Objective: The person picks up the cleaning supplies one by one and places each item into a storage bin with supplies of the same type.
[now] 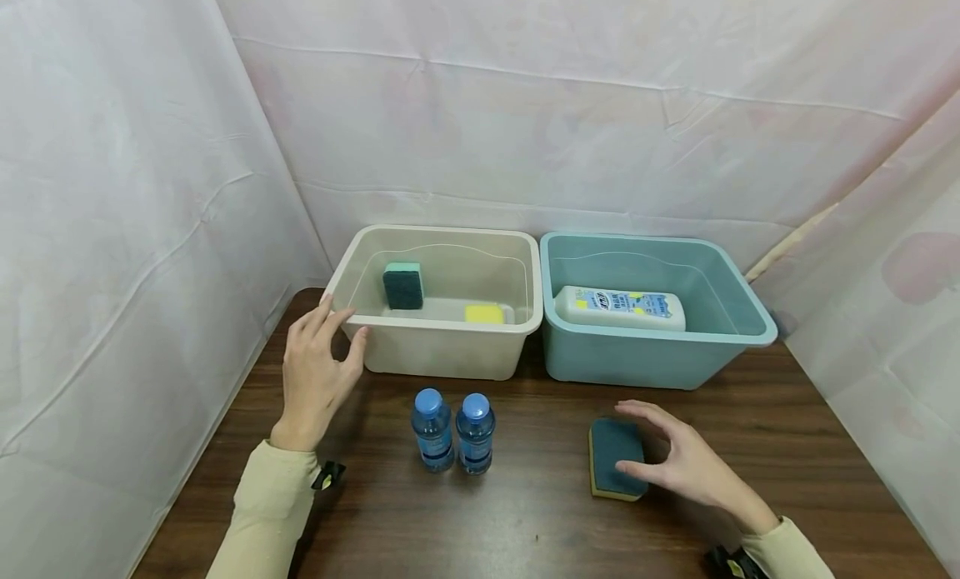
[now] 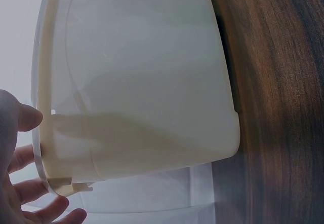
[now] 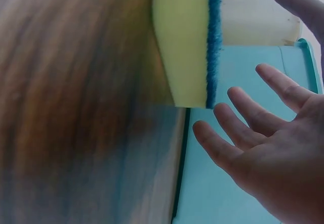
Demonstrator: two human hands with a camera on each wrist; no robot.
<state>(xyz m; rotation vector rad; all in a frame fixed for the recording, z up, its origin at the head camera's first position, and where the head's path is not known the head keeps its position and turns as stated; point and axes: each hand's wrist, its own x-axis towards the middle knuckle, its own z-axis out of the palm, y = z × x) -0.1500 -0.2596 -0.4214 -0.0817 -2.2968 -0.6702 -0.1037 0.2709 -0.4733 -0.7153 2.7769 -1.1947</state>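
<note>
My left hand [image 1: 318, 375] is at the front left corner of a beige plastic bin [image 1: 442, 350], fingers spread loosely. Its thumb [image 2: 29, 117] lies right at the bin's rim in the left wrist view, the other fingers beside the corner. My right hand [image 1: 682, 458] hovers over the right end of a sponge [image 1: 617, 458] with a dark green scouring top and yellow body, flat on the table. Thumb and fingers are apart, with nothing between them. The right wrist view shows the sponge's yellow side [image 3: 185, 46] beyond the spread fingertips.
Two small blue-capped water bottles [image 1: 433, 433] [image 1: 476, 437] stand in front of the beige bin, which contains a green sponge [image 1: 403, 287] and a yellow one [image 1: 484, 313]. Beside it, a blue-green bin [image 1: 622, 362] holds a white labelled bottle [image 1: 621, 308]. White curtains [image 1: 525, 129] enclose the table.
</note>
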